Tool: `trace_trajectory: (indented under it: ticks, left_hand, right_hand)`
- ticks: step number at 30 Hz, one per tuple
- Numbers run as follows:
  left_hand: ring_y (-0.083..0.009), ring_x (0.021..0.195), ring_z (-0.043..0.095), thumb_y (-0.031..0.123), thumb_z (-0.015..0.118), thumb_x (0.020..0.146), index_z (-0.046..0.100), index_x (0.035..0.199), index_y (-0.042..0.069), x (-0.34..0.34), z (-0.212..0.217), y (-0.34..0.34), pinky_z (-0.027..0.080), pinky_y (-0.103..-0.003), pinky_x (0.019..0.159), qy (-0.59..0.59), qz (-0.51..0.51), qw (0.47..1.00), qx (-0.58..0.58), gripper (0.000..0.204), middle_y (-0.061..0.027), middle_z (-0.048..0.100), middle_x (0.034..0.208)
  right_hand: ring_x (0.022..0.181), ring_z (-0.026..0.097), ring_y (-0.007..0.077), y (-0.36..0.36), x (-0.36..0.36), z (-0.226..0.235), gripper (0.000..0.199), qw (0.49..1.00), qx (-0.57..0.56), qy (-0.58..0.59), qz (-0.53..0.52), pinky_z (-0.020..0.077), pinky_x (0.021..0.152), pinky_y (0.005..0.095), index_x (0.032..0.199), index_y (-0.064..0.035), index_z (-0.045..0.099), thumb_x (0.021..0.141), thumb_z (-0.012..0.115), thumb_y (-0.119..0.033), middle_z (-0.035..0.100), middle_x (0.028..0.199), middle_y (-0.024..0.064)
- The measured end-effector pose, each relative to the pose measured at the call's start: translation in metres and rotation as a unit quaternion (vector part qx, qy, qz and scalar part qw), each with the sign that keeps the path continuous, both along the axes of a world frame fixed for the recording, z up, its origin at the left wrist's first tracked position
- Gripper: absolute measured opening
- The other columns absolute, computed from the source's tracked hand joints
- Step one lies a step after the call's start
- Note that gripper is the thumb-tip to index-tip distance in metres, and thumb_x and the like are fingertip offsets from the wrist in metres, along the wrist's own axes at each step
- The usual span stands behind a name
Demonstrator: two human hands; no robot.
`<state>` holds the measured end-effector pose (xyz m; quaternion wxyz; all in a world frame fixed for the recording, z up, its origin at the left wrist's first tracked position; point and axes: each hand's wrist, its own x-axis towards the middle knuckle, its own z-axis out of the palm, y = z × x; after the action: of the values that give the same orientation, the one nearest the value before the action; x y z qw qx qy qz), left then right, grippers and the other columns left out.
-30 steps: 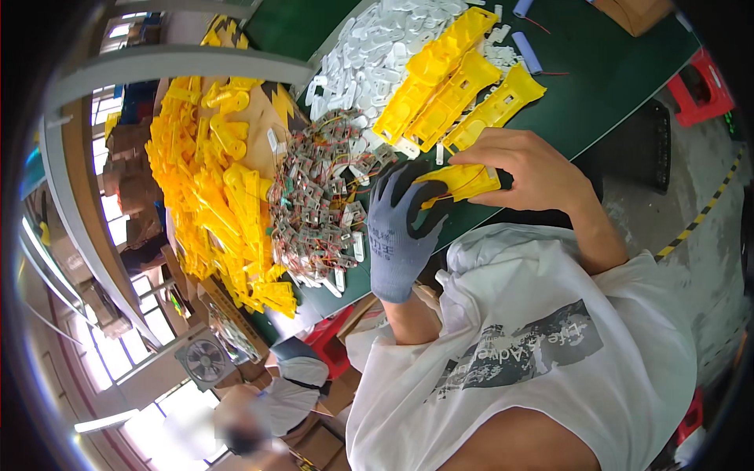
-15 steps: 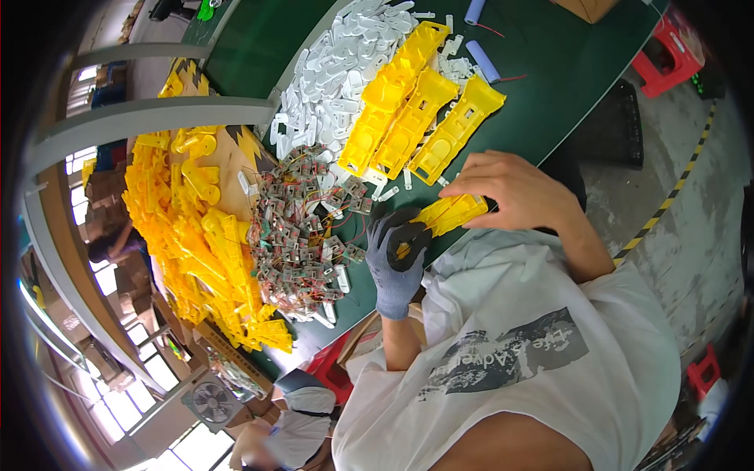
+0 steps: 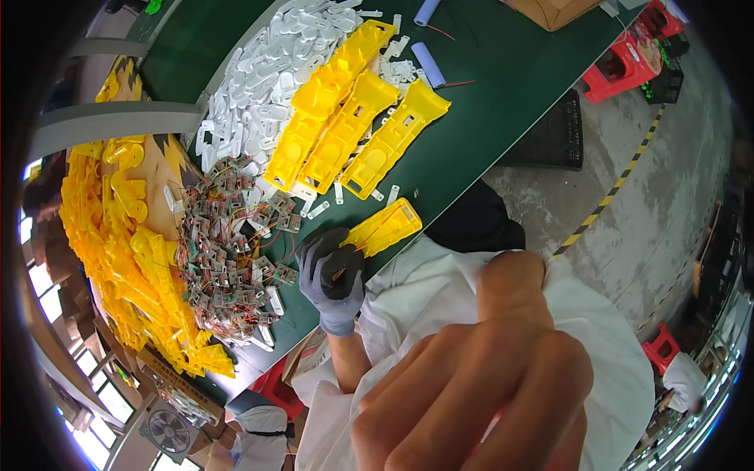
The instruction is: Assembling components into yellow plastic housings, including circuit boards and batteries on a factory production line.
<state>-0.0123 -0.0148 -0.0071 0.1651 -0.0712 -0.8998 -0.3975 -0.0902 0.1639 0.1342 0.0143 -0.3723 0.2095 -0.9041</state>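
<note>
My left hand [image 3: 331,276], in a grey glove with a dark palm, is closed around one end of a yellow plastic housing [image 3: 385,228]. The housing's hollow side faces up at the table's near edge. Bare and large in view, my right hand [image 3: 479,385] is raised close to the camera, away from the housing. Its fingers are bent and close together, and the fingertips are hidden. Beyond the left hand, several longer yellow shells [image 3: 397,140] lie side by side. A heap of small circuit boards with red wires [image 3: 236,259] sits left of the glove.
White plastic pieces [image 3: 267,71] are piled at the back of the green table [image 3: 503,94]. More yellow parts [image 3: 126,259] form a big heap at left. Two purple cylinders [image 3: 428,64] lie beyond the shells. Red stools [image 3: 620,69] and a black crate [image 3: 550,129] stand on the floor.
My right hand has let go of the yellow housing and risen toward the camera. My left hand still holds the housing. The whole view has shifted, so the table appears further left.
</note>
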Motion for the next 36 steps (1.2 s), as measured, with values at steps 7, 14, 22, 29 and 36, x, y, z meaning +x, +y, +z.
trace_trajectory:
  ticks: [7,14,22,29,36]
  left_hand:
    - [-0.0335,0.100,0.060,-0.001,0.067,0.073,0.061,0.085,0.004,0.001,0.000,0.003,0.046,-0.042,0.089,-0.006,0.022,0.999,0.042,0.014,-0.0156,0.066,0.103]
    - [-0.0347,0.094,0.061,0.001,0.071,0.069,0.063,0.088,0.006,0.002,-0.005,0.001,0.047,-0.044,0.086,0.021,0.020,0.998,0.047,0.021,-0.0131,0.067,0.100]
    - [-0.0345,0.093,0.061,0.002,0.071,0.068,0.063,0.088,0.007,0.001,-0.007,0.000,0.047,-0.044,0.086,0.020,0.013,0.999,0.049,0.022,-0.0132,0.067,0.100]
    - [-0.0340,0.093,0.061,0.002,0.072,0.067,0.063,0.087,0.007,-0.002,-0.004,-0.001,0.047,-0.044,0.086,0.021,0.008,0.999,0.040,0.022,-0.0122,0.067,0.099]
    - [-0.0328,0.093,0.062,0.002,0.072,0.066,0.063,0.087,0.008,-0.003,0.006,0.002,0.047,-0.044,0.086,0.015,0.025,0.999,0.043,0.023,-0.0101,0.068,0.100]
  right_hand:
    - [0.060,0.058,0.0258,0.002,0.017,0.010,0.028,0.999,-0.017,-0.027,0.007,0.0448,0.045,0.0271,0.061,0.0042,0.055,0.088,0.054,-0.002,0.065,0.079,0.0237]
    - [0.060,0.058,0.0246,0.001,0.006,0.004,0.027,0.999,-0.026,-0.039,-0.006,0.0441,0.044,0.0272,0.061,0.0037,0.056,0.088,0.056,-0.002,0.065,0.077,0.0217]
    - [0.060,0.058,0.0232,0.007,0.000,0.004,0.027,0.997,-0.032,-0.064,-0.006,0.0432,0.043,0.0273,0.062,0.0030,0.057,0.088,0.057,-0.002,0.065,0.075,0.0194]
    - [0.061,0.058,0.0220,-0.003,-0.007,0.004,0.026,0.996,-0.041,-0.079,0.008,0.0425,0.042,0.0273,0.063,0.0024,0.058,0.089,0.058,-0.002,0.065,0.074,0.0174]
    - [0.069,0.063,0.0127,0.049,-0.077,-0.045,0.017,0.784,0.487,-0.125,-0.365,0.0485,0.063,0.0252,0.089,0.0015,0.066,0.086,0.068,-0.015,0.070,0.081,0.0085]
